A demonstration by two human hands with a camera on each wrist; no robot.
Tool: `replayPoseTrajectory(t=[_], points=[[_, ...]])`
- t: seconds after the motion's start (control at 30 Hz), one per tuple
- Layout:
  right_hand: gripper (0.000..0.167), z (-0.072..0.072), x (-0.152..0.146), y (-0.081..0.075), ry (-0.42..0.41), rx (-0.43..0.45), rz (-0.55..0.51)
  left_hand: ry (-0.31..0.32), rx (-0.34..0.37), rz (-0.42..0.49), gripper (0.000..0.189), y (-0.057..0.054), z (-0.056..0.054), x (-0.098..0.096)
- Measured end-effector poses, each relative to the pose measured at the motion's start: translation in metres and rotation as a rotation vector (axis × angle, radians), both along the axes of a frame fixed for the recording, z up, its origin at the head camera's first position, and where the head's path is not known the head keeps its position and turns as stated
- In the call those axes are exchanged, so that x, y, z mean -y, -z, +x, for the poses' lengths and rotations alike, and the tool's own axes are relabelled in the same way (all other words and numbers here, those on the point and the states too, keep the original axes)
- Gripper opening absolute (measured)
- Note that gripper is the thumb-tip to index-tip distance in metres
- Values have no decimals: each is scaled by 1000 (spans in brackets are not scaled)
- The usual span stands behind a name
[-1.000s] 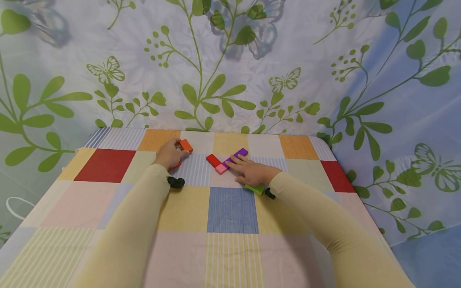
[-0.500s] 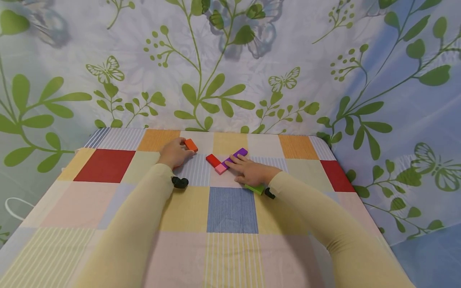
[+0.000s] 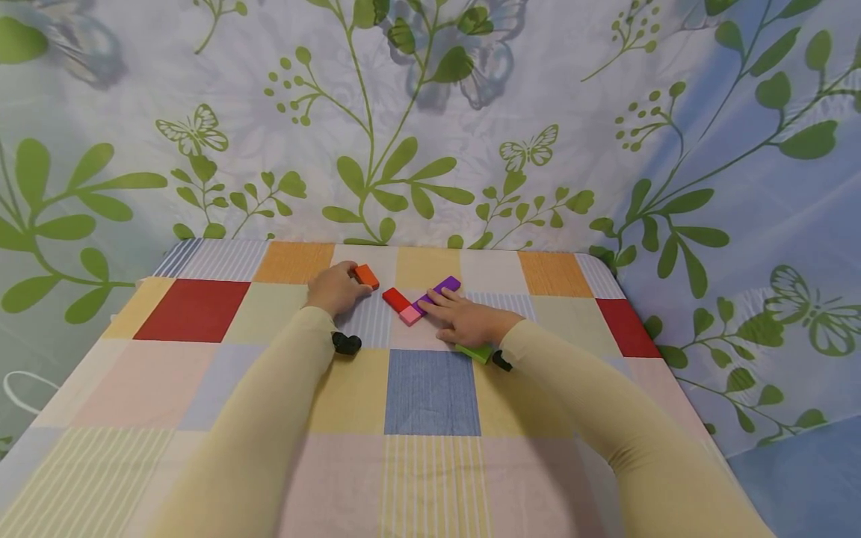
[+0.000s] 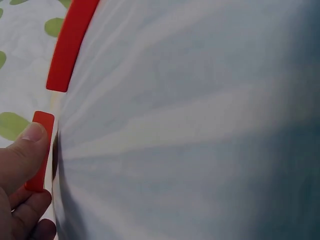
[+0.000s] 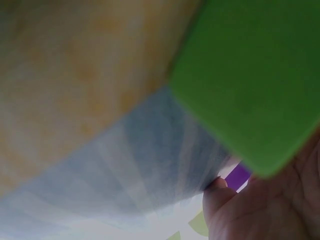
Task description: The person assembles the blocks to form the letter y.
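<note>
The left hand [image 3: 332,289] pinches an orange block [image 3: 366,277] at its two o'clock, and over the last second it has slid that block towards three o'clock. The gap to the red block [image 3: 394,299] has narrowed — yet the left wrist view shows the two near each other and not touching. Whether the orange block rests on the patchwork-covered worktop [image 3: 433,392] or is held just off it, I cannot tell.

The red block meets a pink block [image 3: 409,315] at that block's half past ten, and a purple block [image 3: 447,284] runs from the pink one towards two o'clock, forming a bent shape. The right hand [image 3: 474,321] grasps nothing: its fingers lie spread across the purple block, and it has stayed put. A green block [image 3: 476,353] sits at its six o'clock, partly covered. So the change is all on the left hand's side — the orange block is closer to the joined pieces but remains separate
</note>
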State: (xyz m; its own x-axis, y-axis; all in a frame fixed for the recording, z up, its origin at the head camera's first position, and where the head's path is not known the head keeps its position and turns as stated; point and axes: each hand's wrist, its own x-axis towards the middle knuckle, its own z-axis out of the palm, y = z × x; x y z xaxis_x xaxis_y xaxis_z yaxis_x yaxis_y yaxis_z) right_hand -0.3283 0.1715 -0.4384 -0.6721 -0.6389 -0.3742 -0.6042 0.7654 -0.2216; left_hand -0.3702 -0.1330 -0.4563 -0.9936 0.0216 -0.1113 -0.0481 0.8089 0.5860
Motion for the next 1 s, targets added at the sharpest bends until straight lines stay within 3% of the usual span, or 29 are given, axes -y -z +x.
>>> replayPoseTrajectory(t=[0.27, 0.6, 1.0], points=[[78, -1, 0, 2, 7, -11, 4, 10, -1, -27, 69, 3, -2, -1], [77, -3, -1, 4, 1, -5, -4, 25, 1, 22, 68, 5, -2, 3], [77, -5, -2, 6, -20, -4, -23, 24, -12, -30, 62, 4, -1, -1]])
